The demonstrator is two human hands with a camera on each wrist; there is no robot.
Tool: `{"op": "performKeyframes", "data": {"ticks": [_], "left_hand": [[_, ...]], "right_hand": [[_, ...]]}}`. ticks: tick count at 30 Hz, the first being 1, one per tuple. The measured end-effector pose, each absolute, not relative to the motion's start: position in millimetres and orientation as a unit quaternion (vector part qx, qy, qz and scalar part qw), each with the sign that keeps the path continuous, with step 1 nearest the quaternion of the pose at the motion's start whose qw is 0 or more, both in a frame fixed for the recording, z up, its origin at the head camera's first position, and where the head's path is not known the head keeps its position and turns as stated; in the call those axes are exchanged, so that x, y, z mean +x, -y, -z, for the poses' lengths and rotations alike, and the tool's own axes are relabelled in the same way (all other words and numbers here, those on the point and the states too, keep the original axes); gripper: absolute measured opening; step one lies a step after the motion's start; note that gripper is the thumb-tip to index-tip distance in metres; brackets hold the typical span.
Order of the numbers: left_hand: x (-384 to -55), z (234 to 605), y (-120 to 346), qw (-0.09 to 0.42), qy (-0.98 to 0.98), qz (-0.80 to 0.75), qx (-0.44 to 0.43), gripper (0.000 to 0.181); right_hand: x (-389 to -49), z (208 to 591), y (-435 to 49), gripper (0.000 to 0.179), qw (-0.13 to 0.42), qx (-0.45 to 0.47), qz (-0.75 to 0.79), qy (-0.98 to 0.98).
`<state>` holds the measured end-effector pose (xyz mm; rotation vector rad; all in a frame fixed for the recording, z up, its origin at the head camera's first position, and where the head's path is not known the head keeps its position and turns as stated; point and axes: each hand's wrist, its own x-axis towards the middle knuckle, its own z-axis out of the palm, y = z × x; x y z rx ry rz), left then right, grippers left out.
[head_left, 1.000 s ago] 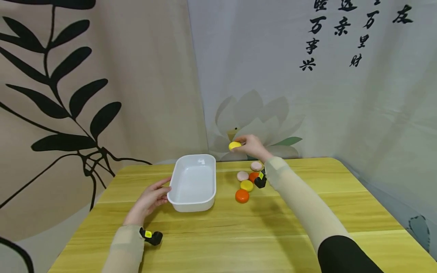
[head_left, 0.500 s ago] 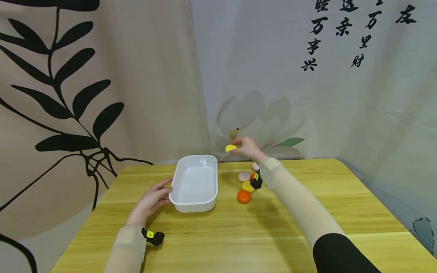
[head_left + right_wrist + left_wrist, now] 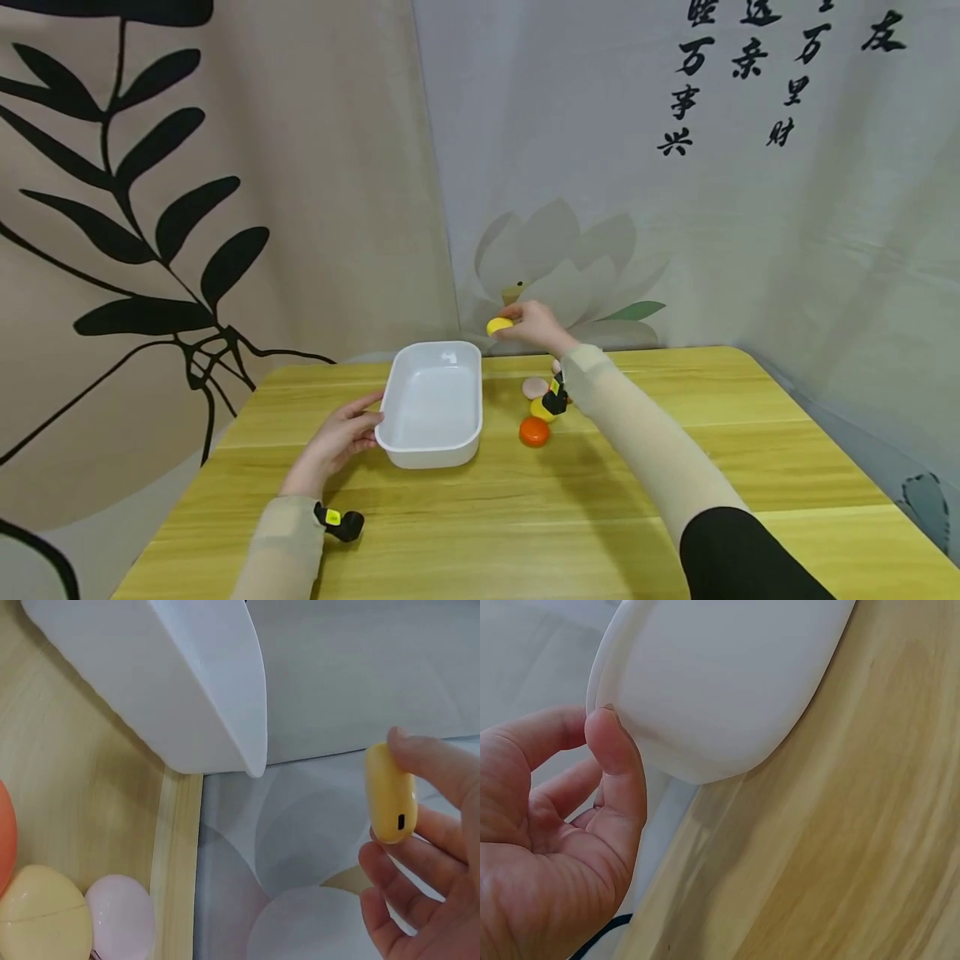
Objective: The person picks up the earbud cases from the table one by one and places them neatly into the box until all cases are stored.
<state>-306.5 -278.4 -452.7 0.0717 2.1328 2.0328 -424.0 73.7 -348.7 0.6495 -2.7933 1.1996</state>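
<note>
Head cam looks fwd/down — L & R wrist cams close in, both sharing white tray (image 3: pixel 431 457).

Right grip (image 3: pixel 536 325) pinches, its arm (image 3: pixel 648 446) outstretched and raised; left grip (image 3: pixel 339 437), held lower, pinches too.

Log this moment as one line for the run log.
left hand: grips white dish by rim | right hand: holds yellow disc aloft | front orange disc: on wooden table, right of dish

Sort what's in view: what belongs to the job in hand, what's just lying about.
Job:
- yellow disc, in the right hand
- white dish, held by the left hand
- probably orange disc, second yellow disc, nearer pink disc

Just there:
- printed curtain
- wooden table
</note>
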Motion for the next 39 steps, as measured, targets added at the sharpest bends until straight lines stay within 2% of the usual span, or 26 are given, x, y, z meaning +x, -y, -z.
{"op": "performKeyframes", "data": {"ticks": [15, 39], "left_hand": [[-307, 456, 269, 0.091, -0.718, -0.69, 0.016, 0.061], [-306, 456, 268, 0.086, -0.723, -0.685, 0.012, 0.058]], "right_hand": [[-432, 358, -51, 0.042, 0.009, 0.212, -0.384, 0.899], [-438, 365, -17, 0.049, -0.024, 0.175, -0.401, 0.899]]}}
